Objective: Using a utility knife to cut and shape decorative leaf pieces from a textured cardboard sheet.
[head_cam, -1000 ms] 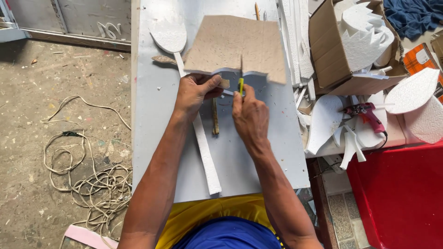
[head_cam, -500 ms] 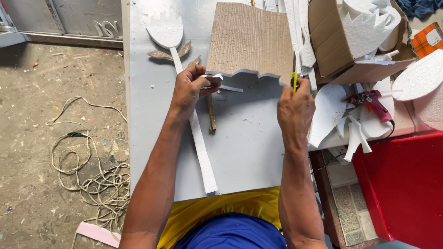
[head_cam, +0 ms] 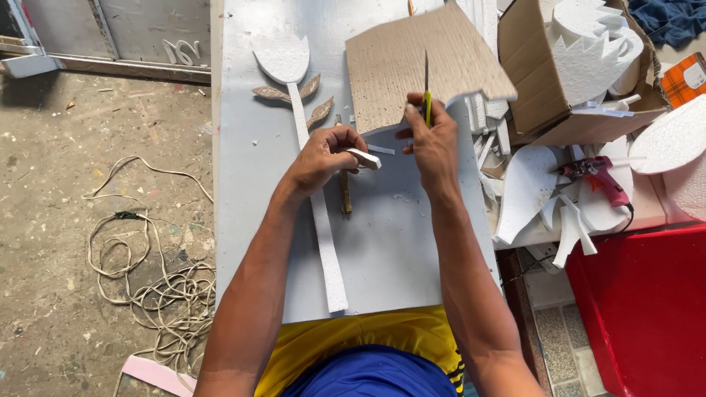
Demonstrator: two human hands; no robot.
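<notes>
- Head view, hands: we see the left hand closed around a small white foam offcut, held just above the grey table. The right hand grips a yellow-handled knife, blade pointing away from the body, standing against the near edge of the brown-faced foam sheet.
- Head view, change: half a second ago the right hand sat further right at the sheet's edge; it is now near the middle, and the sheet has tilted, its right corner riding over the white foam scraps. The offcut in the left hand appears newly freed, so we judge one cut finished and the blade placed for another.
- Head view, surroundings: a white foam flower with a long stem and brown leaves lies flat under the left forearm, and a brown stick lies beside it. A cardboard box of foam shapes and a red glue gun sit to the right, well apart from both hands.
</notes>
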